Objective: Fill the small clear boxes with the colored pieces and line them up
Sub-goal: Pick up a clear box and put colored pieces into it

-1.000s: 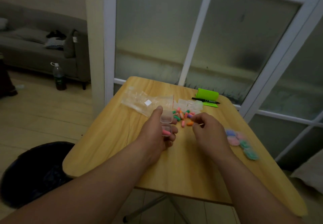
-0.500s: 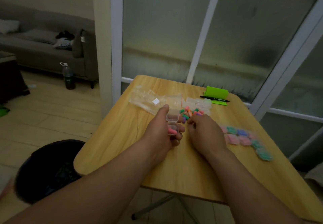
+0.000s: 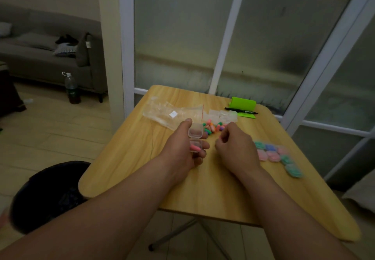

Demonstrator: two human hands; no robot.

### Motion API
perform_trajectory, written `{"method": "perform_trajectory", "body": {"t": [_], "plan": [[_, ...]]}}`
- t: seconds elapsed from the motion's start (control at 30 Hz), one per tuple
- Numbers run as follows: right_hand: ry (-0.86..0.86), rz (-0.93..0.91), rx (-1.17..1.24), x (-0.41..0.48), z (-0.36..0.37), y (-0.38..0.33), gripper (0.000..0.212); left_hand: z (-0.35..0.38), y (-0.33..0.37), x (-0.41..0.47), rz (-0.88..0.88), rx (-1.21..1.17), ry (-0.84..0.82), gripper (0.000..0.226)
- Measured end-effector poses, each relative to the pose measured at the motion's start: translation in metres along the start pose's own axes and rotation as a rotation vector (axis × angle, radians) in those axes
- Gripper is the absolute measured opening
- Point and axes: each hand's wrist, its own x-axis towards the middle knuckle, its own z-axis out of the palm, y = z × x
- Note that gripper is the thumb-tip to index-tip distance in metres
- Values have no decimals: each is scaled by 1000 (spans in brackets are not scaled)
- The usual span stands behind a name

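Left grip (image 3: pixel 180 148) clamped round clear box (image 3: pixel 195 132), lid open, pink piece (image 3: pixel 195 148) inside. Right grip (image 3: pixel 235 148) curled; contents, cannot tell. Best I hold box level, feed pieces singly.

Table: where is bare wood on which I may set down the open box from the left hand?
Bare wood lies on the table left of the left hand, on the near side of the plastic bag, and between the forearms toward the near edge. Crowded: the colored pieces and empty boxes ahead, the filled boxes on the right.
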Motion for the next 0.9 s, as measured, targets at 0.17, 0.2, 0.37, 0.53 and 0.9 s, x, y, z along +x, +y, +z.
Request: {"method": "perform_trajectory", "body": {"t": [0.17, 0.2, 0.37, 0.53, 0.9], "plan": [[21, 3, 233, -3, -23, -2, 10, 5, -1, -2, -14, 25, -45, 62], [29, -18, 273, -5, -29, -5, 9, 6, -2, -3, -16, 27, -48, 60], [-48, -187, 298, -24, -49, -20, 9, 7, -5, 1, -8, 9, -99, 59], [-114, -290, 201, -34, -42, -23, 10, 14, -11, 2, 13, 4, -111, 66], [-93, -292, 211, -33, -39, -20, 15, 15, -13, 3, -1, -14, -137, 64]]}}
